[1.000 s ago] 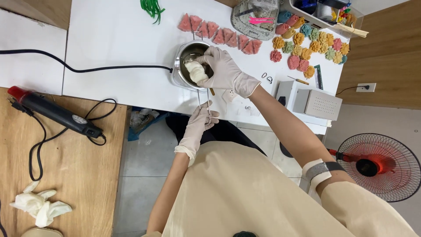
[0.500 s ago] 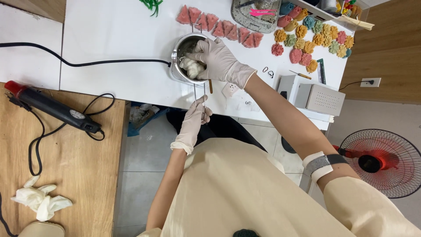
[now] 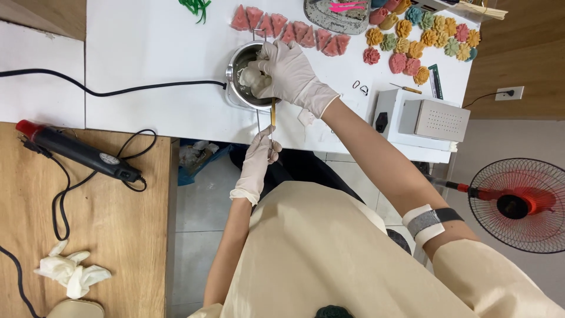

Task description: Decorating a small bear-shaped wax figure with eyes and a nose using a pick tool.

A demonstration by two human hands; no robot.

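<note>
Here, the metal pot (image 3: 250,79) is being steadied by its handle, gripped in the left hand (image 3: 263,154), while pale lumps (image 3: 254,78) are being pressed inside by the closed right hand (image 3: 289,69).

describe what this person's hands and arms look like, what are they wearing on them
Both the left hand and the right hand wear thin, whitish disposable gloves with rolled cuffs at the wrists. Forearms are bare. The right arm carries a grey band edged in white near the elbow, below a loose beige sleeve.
</note>
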